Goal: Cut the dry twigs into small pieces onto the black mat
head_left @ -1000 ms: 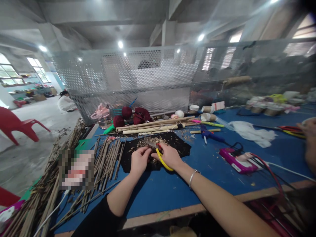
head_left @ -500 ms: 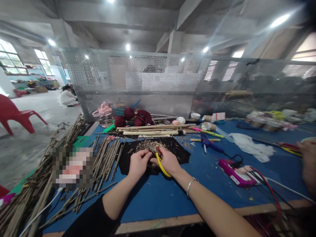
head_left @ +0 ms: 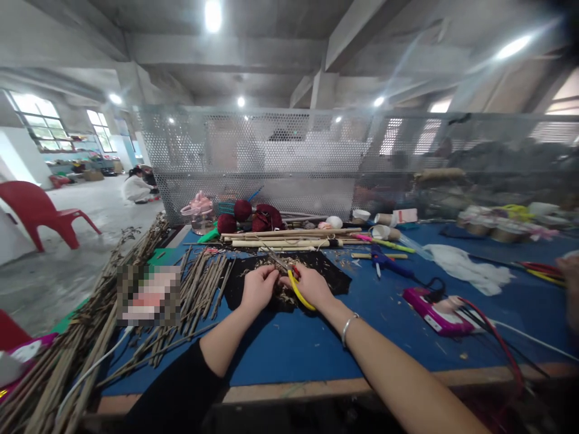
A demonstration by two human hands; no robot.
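Note:
Yellow-handled scissors (head_left: 300, 293) are in my right hand (head_left: 310, 286), their blades pointing up and left over a black cloth (head_left: 332, 272). My left hand (head_left: 259, 288) is closed in a pinch just beside the blades; whatever it grips is too small to make out. Dry brown scraps (head_left: 312, 259) lie scattered on the cloth around both hands. Left of the cloth, many cut dry stalks (head_left: 199, 289) are laid on the blue table (head_left: 289, 355).
Long dry branches (head_left: 85, 325) line the left edge. Pale sticks (head_left: 289, 243) and dark red balls (head_left: 243, 210) lie behind the cloth. A blue glue gun (head_left: 384, 263) and purple power strip (head_left: 434, 313) are to the right. Another person's hand (head_left: 569, 271) shows at the far right.
The camera view has shifted, so the scene sits slightly further right. The scissor blades look more spread than before. My left hand stays pinched close to them.

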